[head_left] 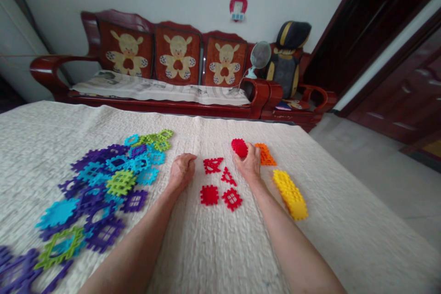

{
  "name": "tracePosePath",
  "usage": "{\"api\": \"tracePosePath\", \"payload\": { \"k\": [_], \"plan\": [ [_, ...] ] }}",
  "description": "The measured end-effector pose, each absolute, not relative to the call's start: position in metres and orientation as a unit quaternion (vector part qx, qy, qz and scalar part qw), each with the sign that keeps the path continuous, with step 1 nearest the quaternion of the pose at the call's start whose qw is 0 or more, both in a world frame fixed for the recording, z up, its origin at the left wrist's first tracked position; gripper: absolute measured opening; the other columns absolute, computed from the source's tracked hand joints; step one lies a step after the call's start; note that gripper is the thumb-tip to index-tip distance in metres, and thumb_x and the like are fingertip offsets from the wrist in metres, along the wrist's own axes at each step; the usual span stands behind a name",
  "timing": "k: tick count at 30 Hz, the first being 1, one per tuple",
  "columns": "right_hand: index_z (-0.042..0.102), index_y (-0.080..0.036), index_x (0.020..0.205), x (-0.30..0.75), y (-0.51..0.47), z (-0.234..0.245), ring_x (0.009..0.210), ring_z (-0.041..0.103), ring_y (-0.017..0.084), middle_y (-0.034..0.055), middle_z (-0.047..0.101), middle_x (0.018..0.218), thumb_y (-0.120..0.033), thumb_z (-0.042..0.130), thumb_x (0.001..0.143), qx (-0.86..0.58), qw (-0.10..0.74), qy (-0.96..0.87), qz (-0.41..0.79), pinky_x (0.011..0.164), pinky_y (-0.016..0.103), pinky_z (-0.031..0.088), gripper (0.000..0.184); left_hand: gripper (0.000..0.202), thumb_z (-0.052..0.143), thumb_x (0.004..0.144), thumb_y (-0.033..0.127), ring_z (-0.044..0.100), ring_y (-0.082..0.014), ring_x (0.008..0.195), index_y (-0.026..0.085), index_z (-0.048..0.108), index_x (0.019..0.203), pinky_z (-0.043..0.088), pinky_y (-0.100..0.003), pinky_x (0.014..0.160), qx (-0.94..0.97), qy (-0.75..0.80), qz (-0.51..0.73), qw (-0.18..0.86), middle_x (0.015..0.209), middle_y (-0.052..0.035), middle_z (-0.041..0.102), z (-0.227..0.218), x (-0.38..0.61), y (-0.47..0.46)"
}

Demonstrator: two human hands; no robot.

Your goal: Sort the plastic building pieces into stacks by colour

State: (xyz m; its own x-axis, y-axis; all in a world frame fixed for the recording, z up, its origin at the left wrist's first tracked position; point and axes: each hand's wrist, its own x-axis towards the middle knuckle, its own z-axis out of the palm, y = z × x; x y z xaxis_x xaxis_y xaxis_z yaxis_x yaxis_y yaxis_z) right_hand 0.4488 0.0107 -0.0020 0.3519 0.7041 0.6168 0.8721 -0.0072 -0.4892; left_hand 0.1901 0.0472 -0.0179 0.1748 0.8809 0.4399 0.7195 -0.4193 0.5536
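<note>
My right hand (250,161) grips a stack of red toothed building tiles (239,147), thumb and fingers around its near edge. My left hand (182,171) rests on the cloth with curled fingers; nothing shows in it. Between the hands lie several loose red tiles: a cut-out piece (212,165), a triangle (228,177), a solid square (209,195) and a window-shaped one (232,199). Just right of my right hand are orange tiles (266,154), partly hidden by it. A slanted row of yellow tiles (290,194) lies beside my right forearm.
A heap of purple tiles (134,200), blue tiles (59,213) and green tiles (120,183) spreads over the left side. The table has a cream quilted cloth (213,248). Beyond its far edge stand a wooden sofa (257,96) and a small fan (261,55).
</note>
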Motion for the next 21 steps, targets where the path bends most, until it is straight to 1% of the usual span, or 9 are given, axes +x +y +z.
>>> {"api": "tracePosePath", "payload": {
  "k": [4, 8, 11, 14, 17, 21],
  "plan": [
    [0.053, -0.014, 0.124, 0.451, 0.01, -0.004, 0.108, 0.051, 0.029, 0.0143, 0.057, 0.11, -0.046, 0.061, 0.081, -0.707, 0.42, -0.56, -0.102, 0.098, 0.047, 0.043, 0.053, 0.034, 0.044, 0.081, 0.015, 0.07, -0.0217, 0.092, 0.018, 0.076, 0.091, 0.054, -0.034, 0.092, 0.755, 0.526, 0.377, 0.108, 0.096, -0.007, 0.076, -0.017, 0.191, 0.045],
    [0.054, -0.016, 0.123, 0.454, 0.008, -0.006, 0.108, 0.052, 0.03, 0.0143, 0.058, 0.111, -0.043, 0.062, 0.081, -0.672, 0.445, -0.579, -0.124, 0.097, 0.05, 0.044, 0.05, 0.034, 0.043, 0.081, 0.015, 0.07, -0.0217, 0.091, 0.017, 0.076, 0.09, 0.054, -0.035, 0.092, 0.754, 0.526, 0.377, 0.112, 0.096, -0.0077, 0.076, -0.017, 0.191, 0.045],
    [0.058, -0.017, 0.118, 0.453, 0.002, -0.008, 0.104, 0.055, 0.028, 0.013, 0.059, 0.108, -0.037, 0.056, 0.085, -0.626, 0.463, -0.615, -0.126, 0.095, 0.046, 0.047, 0.038, 0.034, 0.044, 0.082, 0.014, 0.07, -0.0214, 0.093, 0.017, 0.076, 0.09, 0.053, -0.034, 0.093, 0.755, 0.524, 0.377, 0.111, 0.097, -0.0074, 0.077, -0.018, 0.191, 0.047],
    [0.062, -0.019, 0.11, 0.449, -0.008, -0.01, 0.099, 0.058, 0.025, 0.0108, 0.062, 0.103, -0.03, 0.049, 0.088, -0.593, 0.462, -0.651, -0.104, 0.092, 0.041, 0.049, 0.027, 0.034, 0.045, 0.082, 0.014, 0.071, -0.0211, 0.095, 0.017, 0.077, 0.091, 0.053, -0.033, 0.094, 0.759, 0.519, 0.377, 0.114, 0.098, -0.0075, 0.077, -0.021, 0.19, 0.049],
    [0.063, -0.02, 0.104, 0.447, -0.02, -0.014, 0.095, 0.06, 0.023, 0.0092, 0.063, 0.099, -0.026, 0.048, 0.087, -0.584, 0.466, -0.66, -0.083, 0.089, 0.039, 0.05, 0.024, 0.034, 0.045, 0.082, 0.013, 0.071, -0.0214, 0.096, 0.017, 0.077, 0.094, 0.053, -0.033, 0.095, 0.754, 0.525, 0.377, 0.121, 0.1, -0.0074, 0.077, -0.022, 0.19, 0.051],
    [0.065, -0.019, 0.099, 0.445, -0.037, -0.02, 0.09, 0.061, 0.022, 0.0085, 0.066, 0.095, -0.022, 0.046, 0.084, -0.596, 0.465, -0.653, -0.055, 0.085, 0.037, 0.051, 0.024, 0.034, 0.046, 0.083, 0.013, 0.071, -0.0221, 0.097, 0.016, 0.077, 0.097, 0.054, -0.034, 0.095, 0.746, 0.541, 0.365, 0.134, 0.102, -0.0081, 0.077, -0.018, 0.19, 0.05]
  ]
}}
